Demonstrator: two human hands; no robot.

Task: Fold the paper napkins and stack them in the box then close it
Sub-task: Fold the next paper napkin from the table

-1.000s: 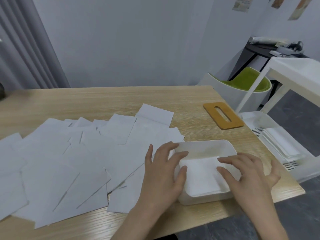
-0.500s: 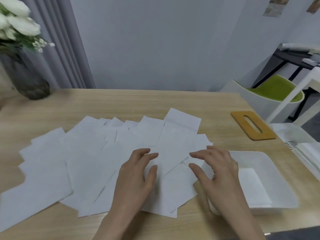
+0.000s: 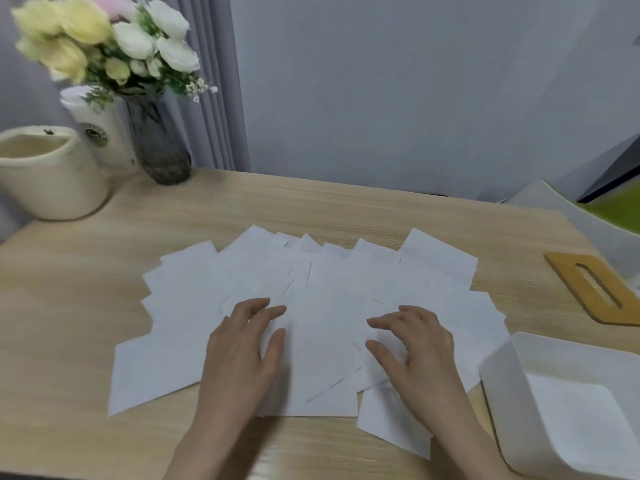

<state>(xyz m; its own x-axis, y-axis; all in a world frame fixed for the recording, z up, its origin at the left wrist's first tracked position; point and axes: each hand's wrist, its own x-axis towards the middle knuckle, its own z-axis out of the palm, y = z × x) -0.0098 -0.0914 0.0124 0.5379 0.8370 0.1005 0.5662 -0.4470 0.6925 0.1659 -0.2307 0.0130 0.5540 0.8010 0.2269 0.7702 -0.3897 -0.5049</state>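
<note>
Head view: white napkins (image 3: 311,306) fanned flat (overlapping) — left hand (image 3: 242,344), right hand (image 3: 415,348) relaxed on them.

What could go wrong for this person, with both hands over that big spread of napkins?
The napkins overlap, so the left hand or right hand might lift several sheets at once. Some lie near the table front edge and could slide off. The box sits at the table's corner, where a nudge might tip it.
</note>
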